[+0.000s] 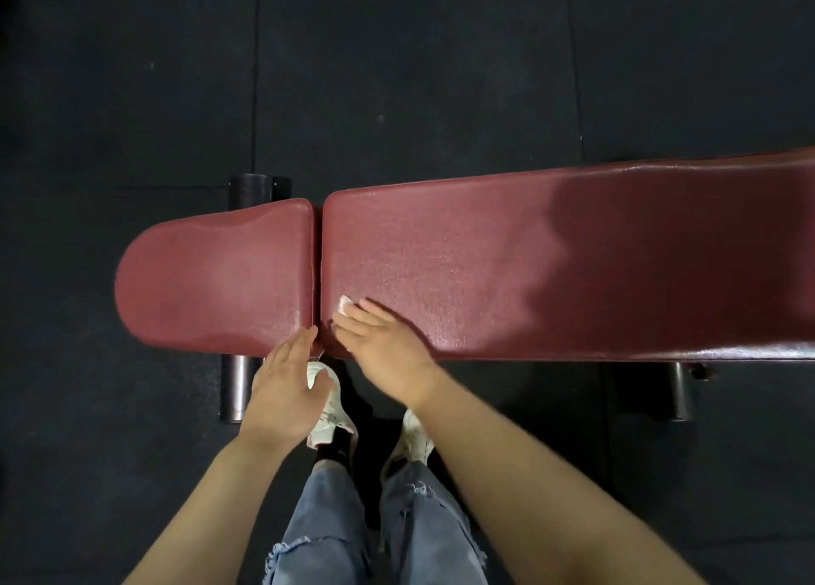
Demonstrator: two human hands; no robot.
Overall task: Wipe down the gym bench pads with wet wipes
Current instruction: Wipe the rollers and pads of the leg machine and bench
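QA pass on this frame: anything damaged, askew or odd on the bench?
Nothing damaged. The long pad is two-toned, darker toward its right end, apparently a wet patch. The right hand presses the wipe flat on it.

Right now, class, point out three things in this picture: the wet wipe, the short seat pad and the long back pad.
wet wipe (344,304): head view, the white corner showing past the right hand's fingertips.
short seat pad (216,275): head view, middle of its top.
long back pad (463,253): head view, its lighter stretch of top.
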